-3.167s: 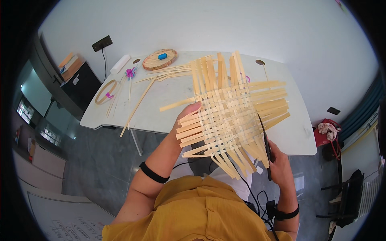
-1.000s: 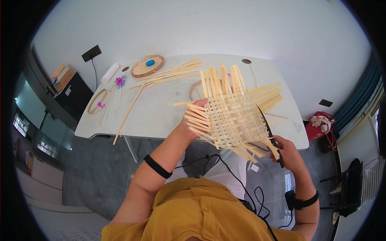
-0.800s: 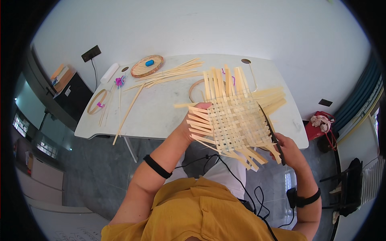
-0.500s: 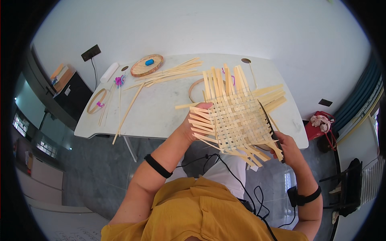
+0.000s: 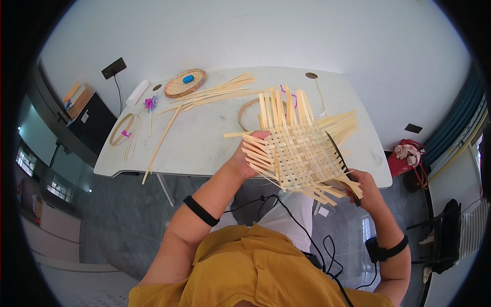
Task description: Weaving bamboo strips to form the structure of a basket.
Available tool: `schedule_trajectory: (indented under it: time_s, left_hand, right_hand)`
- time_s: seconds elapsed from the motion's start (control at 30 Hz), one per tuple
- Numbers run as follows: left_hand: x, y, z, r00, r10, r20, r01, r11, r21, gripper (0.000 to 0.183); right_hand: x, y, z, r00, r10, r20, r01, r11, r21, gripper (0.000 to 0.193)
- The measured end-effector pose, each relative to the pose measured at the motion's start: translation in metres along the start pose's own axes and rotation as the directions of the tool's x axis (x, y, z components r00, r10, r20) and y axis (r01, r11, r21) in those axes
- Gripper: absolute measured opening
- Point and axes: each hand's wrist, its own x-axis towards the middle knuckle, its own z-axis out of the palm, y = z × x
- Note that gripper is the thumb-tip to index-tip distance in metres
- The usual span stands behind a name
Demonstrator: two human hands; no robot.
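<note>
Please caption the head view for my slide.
Left hand holds a woven pale-strip mat; right hand holds a dark tool at its edge.

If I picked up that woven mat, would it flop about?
Probably springy rather than limp: the mat spreads out from the left hand without drooping much. It's likely light, being thinly woven with small gaps. The loose ends might bend or snag, since they jut out separately.

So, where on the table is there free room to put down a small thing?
One bare patch of table lies between the long slanted strip and the left hand; another, between the woven sheet and the table's right edge. The back left is crowded: round tray, loose strips.
</note>
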Motion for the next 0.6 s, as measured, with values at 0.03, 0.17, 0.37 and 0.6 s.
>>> schedule_trajectory:
  time_s: [0.03,0.17,0.37,0.6]
  left_hand:
    - [0.001,0.000,-0.002,1.000,-0.001,0.000,0.001,1.000,-0.001,0.044]
    - [0.003,-0.001,-0.003,0.997,-0.036,-0.074,0.031,0.998,-0.058,0.042]
    - [0.009,0.002,-0.038,0.998,-0.034,-0.056,0.035,0.999,0.013,0.046]
    - [0.002,-0.001,-0.018,0.998,-0.060,-0.029,0.059,0.998,-0.025,0.035]
  right_hand:
    - [0.000,0.000,0.000,1.000,-0.002,0.005,0.002,1.000,-0.021,0.024]
    - [0.001,-0.001,-0.003,0.999,0.030,0.038,-0.029,0.999,-0.034,0.026]
    - [0.002,-0.007,-0.005,0.998,-0.069,-0.001,0.068,0.985,-0.161,0.045]
    - [0.006,-0.006,-0.010,0.996,-0.086,0.003,0.085,0.969,-0.231,0.043]
